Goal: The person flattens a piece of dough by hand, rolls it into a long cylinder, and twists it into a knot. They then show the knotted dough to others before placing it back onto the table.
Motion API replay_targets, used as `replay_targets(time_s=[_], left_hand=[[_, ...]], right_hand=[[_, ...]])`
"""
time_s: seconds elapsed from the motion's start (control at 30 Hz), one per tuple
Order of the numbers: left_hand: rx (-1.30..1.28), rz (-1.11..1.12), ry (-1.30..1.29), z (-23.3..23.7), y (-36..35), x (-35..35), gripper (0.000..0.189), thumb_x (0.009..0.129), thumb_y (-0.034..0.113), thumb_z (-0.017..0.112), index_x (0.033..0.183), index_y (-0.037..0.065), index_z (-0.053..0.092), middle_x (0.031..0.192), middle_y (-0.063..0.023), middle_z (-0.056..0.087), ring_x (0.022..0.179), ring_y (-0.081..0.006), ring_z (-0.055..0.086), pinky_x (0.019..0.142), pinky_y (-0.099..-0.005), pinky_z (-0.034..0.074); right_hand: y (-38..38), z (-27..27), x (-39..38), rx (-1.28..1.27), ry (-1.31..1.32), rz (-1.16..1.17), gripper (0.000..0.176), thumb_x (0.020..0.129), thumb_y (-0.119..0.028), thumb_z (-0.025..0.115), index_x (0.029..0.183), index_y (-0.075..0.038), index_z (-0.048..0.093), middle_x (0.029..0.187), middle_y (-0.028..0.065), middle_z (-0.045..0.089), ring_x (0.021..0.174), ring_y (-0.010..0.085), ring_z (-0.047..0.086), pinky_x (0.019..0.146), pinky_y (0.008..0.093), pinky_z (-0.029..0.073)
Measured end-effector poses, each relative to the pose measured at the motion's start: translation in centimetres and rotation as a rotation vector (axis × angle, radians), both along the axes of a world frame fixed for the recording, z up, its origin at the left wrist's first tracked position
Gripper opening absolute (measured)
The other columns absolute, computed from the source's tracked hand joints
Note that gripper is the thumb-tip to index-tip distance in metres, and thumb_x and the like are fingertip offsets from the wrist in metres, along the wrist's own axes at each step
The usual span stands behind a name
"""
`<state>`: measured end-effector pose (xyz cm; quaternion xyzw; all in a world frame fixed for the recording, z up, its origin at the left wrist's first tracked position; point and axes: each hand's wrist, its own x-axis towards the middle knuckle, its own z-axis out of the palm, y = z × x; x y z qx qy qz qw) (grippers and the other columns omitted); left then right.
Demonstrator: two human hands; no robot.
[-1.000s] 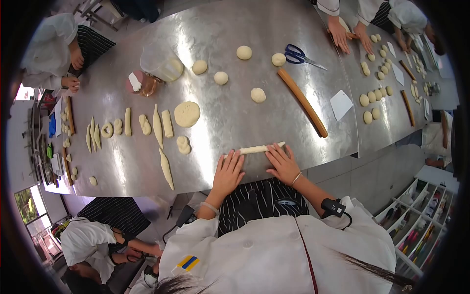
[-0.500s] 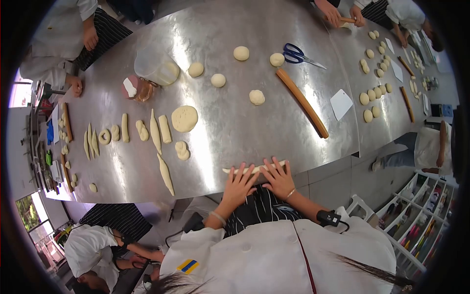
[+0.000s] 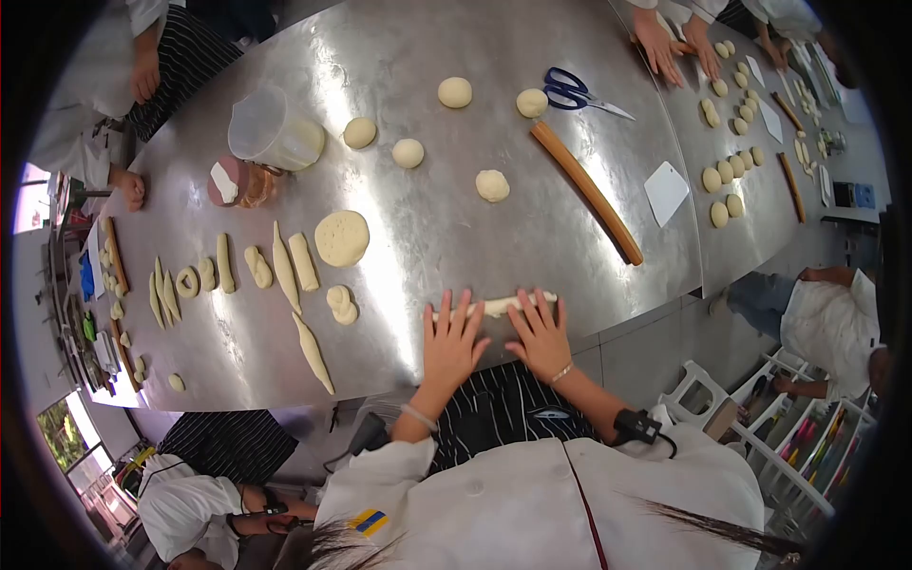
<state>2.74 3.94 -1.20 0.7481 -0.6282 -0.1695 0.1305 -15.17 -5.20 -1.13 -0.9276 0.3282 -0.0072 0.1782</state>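
Observation:
A thin rope of dough lies on the metal table near its front edge. My left hand rests flat with spread fingers over the rope's left end. Over its right end lies my right hand, fingers likewise stretched out, and the middle of the rope shows between them. Left of my hands are a knotted dough piece, a flat dough round and a long tapered dough strip. Farther off, a dough ball sits beside a wooden rolling pin.
Blue-handled scissors, a white scraper, a plastic jug and a jar stand or lie farther back. Several shaped dough pieces line the left. Co-workers' hands work at the far right; other people stand around the table.
My hands have spread apart along the dough rope, the left one shifting left, uncovering its middle. The view has shifted slightly. At the far right, a co-worker's hands have moved toward me.

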Motion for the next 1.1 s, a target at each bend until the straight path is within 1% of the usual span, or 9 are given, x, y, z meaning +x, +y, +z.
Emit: replay_targets(time_s=[0.1,0.2,0.4,0.47,0.5,0.57,0.8,0.93,1.1], left_hand=[[0.064,0.003,-0.033,-0.2,1.5,-0.8,0.066,0.079,0.043,0.06,0.138,0.019,0.042,0.148,-0.0072,0.029,0.138,-0.0321,0.022,0.107,-0.0594,0.016],[-0.048,0.111,-0.138,0.3,-4.4,2.2,0.064,0.08,0.042,0.06,0.137,0.017,0.042,0.147,-0.0075,0.031,0.138,-0.0323,0.022,0.108,-0.0581,0.014],[-0.234,0.238,-0.211,1.3,-7.6,8.3,0.055,0.083,0.032,0.058,0.129,0.004,0.047,0.143,-0.0189,0.033,0.134,-0.0339,0.028,0.107,-0.0552,0.02],[-0.249,0.141,-0.108,0.7,-8.8,7.7,0.054,0.083,0.032,0.057,0.128,0.004,0.048,0.143,-0.0185,0.034,0.133,-0.034,0.029,0.107,-0.0538,0.021],[-0.27,0.048,-0.006,0.4,-9.7,7.2,0.052,0.084,0.031,0.057,0.127,0.003,0.049,0.142,-0.0182,0.035,0.132,-0.0341,0.031,0.107,-0.0524,0.022],[-0.291,0.018,-0.013,-0.4,-9.8,5.9,0.056,0.083,0.034,0.058,0.129,0.003,0.047,0.141,-0.0179,0.036,0.132,-0.0342,0.031,0.108,-0.0509,0.022],[0.049,-0.147,0.023,0.5,1.7,1.4,0.078,0.076,0.049,0.058,0.139,0.007,0.037,0.148,-0.0125,0.028,0.138,-0.034,0.021,0.107,-0.0588,0.016],[0.034,-0.092,-0.057,-0.3,-0.5,1.9,0.075,0.078,0.048,0.058,0.139,0.009,0.037,0.148,-0.0098,0.029,0.138,-0.0309,0.022,0.106,-0.0589,0.017],[-0.122,0.122,-0.208,-0.4,-8.6,5.8,0.069,0.079,0.042,0.059,0.137,0.01,0.04,0.147,-0.0125,0.031,0.136,-0.0336,0.025,0.106,-0.0558,0.02]], right_hand=[[0.9,-0.2,-0.3,0.017,0.049,-0.037,0.072,0.073,-0.047,0.062,0.136,-0.018,0.043,0.148,0.0082,0.03,0.137,0.0312,0.024,0.105,0.062,0.013],[-4.9,0.0,5.2,-0.126,-0.022,-0.138,0.068,0.076,-0.044,0.062,0.134,-0.013,0.044,0.144,0.0089,0.035,0.135,0.0314,0.026,0.105,0.06,0.016],[-10.0,0.4,6.5,-0.261,-0.197,-0.332,0.048,0.081,-0.029,0.061,0.12,-0.004,0.053,0.135,0.0125,0.044,0.129,0.031,0.034,0.104,0.0561,0.023],[-9.9,-0.1,6.5,0.252,-0.159,-0.23,0.04,0.081,-0.023,0.059,0.116,-0.003,0.056,0.132,0.0127,0.047,0.126,0.0301,0.038,0.103,0.0515,0.028],[-9.8,-0.6,7.6,0.251,-0.156,-0.23,0.04,0.081,-0.023,0.059,0.116,-0.003,0.056,0.132,0.0127,0.047,0.126,0.0301,0.038,0.103,0.0515,0.028],[-9.1,-1.5,10.7,-0.119,-0.288,0.137,0.048,0.08,-0.025,0.06,0.122,-0.003,0.052,0.135,0.0126,0.044,0.128,0.0292,0.038,0.104,0.0486,0.029],[0.8,0.9,1.3,0.042,-0.036,0.083,0.069,0.076,-0.041,0.061,0.134,-0.008,0.043,0.145,0.0095,0.035,0.136,0.0276,0.028,0.107,0.0559,0.019],[-2.3,0.2,3.8,-0.024,-0.059,0.025,0.067,0.076,-0.041,0.062,0.132,-0.01,0.046,0.144,0.008,0.036,0.136,0.0295,0.027,0.105,0.0621,0.015],[-9.3,-1.1,10.2,-0.115,-0.201,-0.096,0.062,0.078,-0.041,0.061,0.132,-0.014,0.046,0.143,0.0082,0.037,0.133,0.0297,0.031,0.105,0.0567,0.022]])
